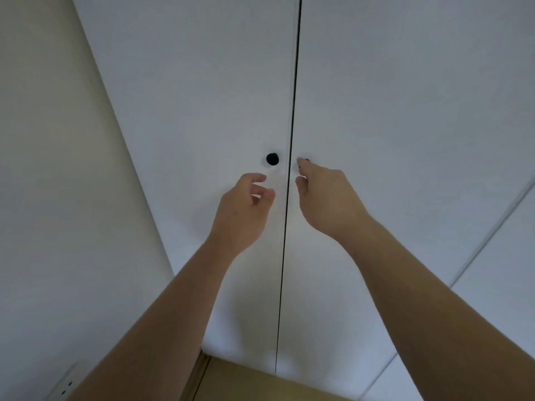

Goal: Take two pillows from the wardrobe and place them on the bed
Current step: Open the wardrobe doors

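A white wardrobe fills the view, its two doors closed with a thin dark gap between them. The left door [202,96] carries a round black knob [272,159]. My left hand [246,206] hovers just below that knob, fingers loosely curled, holding nothing. On the right door [405,96] my right hand [324,195] reaches its knob [306,160]; fingertips pinch it and hide most of it. No pillows or bed are in view.
A cream wall [52,169] stands at the left with a power socket [67,387] low down. A strip of wooden floor [246,383] shows below the doors. Another white panel [506,285] adjoins at the right.
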